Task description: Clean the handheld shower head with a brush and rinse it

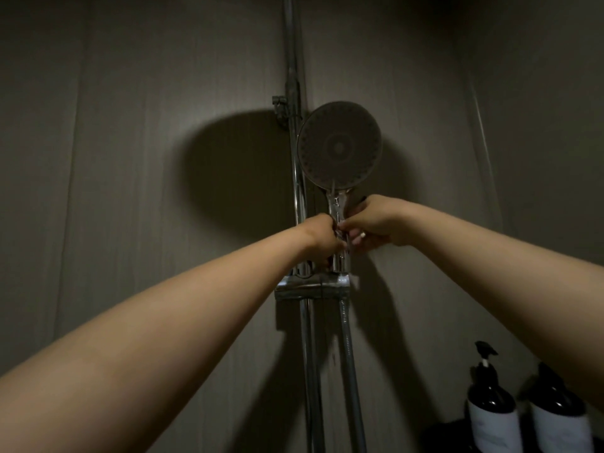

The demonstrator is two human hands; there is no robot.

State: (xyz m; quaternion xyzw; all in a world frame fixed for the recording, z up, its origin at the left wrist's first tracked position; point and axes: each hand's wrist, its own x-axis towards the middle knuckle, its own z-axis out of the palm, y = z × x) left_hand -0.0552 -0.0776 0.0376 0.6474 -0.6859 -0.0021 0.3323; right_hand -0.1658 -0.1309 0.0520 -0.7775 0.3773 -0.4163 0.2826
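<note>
Shower head (339, 145) sits in bracket (312, 284), my left hand (322, 237) and right hand (372, 223) fingers curled round its handle (336, 204); no brush visible, so scrub and rinse look pending.

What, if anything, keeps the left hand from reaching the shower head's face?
Probably nothing, so yes: the left hand grips the handle just below the shower head, next to the right hand, and the spray face above them is uncovered.

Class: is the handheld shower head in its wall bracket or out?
In. The shower head stands with its handle base seated in the bracket; left hand and right hand grip the handle.
</note>
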